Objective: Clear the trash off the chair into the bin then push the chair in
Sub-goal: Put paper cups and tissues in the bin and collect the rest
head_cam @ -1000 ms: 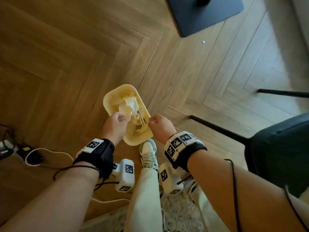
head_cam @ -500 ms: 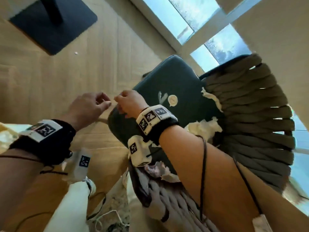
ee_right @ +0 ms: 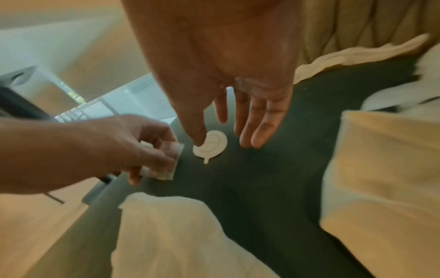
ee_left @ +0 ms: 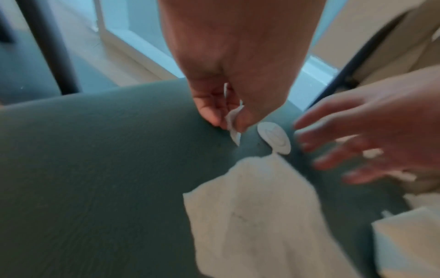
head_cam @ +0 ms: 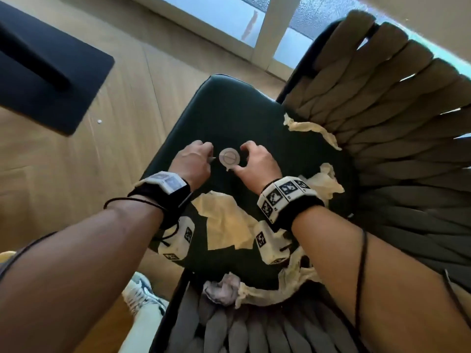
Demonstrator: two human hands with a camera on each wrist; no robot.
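Note:
The chair's dark green seat [head_cam: 229,110] carries several scraps of trash. A round white lid [head_cam: 230,157] lies mid-seat between my hands. My left hand [head_cam: 207,154] pinches a small white scrap [ee_left: 234,120] just left of the lid. Spread over the lid is my right hand [head_cam: 243,157], thumb tip [ee_right: 199,140] touching its rim and fingers straight, holding nothing. A flat tissue [head_cam: 226,225] lies under my wrists. A twisted tissue [head_cam: 313,129] and a crumpled one [head_cam: 328,183] lie by the woven backrest [head_cam: 382,98]. Another tissue [head_cam: 280,286] and a grey wad [head_cam: 221,289] sit at the seat's near edge.
A black table base [head_cam: 51,72] stands on the wooden floor at the upper left. A window [head_cam: 229,16] runs along the far wall. My shoe [head_cam: 142,291] is beside the chair. A sliver of the yellow bin [head_cam: 5,256] shows at the left edge.
A second ago both hands were over the yellow bin with tissue. The view has swung to the chair, both hands have come down on the seat, and the left has pinched a scrap.

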